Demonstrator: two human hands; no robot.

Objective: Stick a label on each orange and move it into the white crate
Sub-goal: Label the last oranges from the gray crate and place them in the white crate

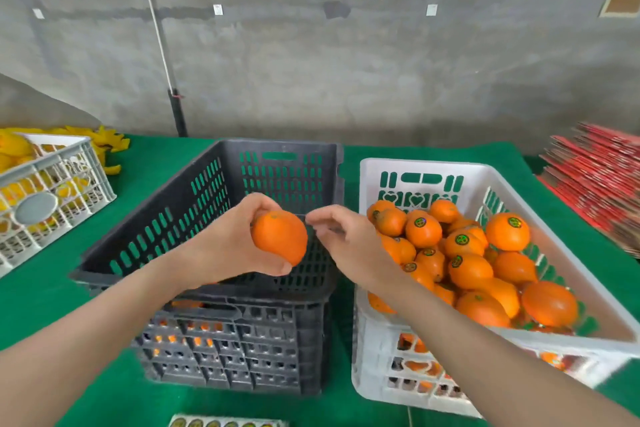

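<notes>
The left grip [235,246] clasps an orange [279,236] above the black crate [294,146]; the right grip [346,239] hovers just beside it, fingertips drawn together (pinching a label or not, one cannot tell). The white crate [415,165] stands to the right, heaped with labelled oranges [424,230]

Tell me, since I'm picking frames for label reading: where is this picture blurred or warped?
Head view: wide-angle distortion bows the table edge; the red stack at right is smeared; the sticker sheet is cropped and soft; labels in the white crate show but are unreadable.
</notes>
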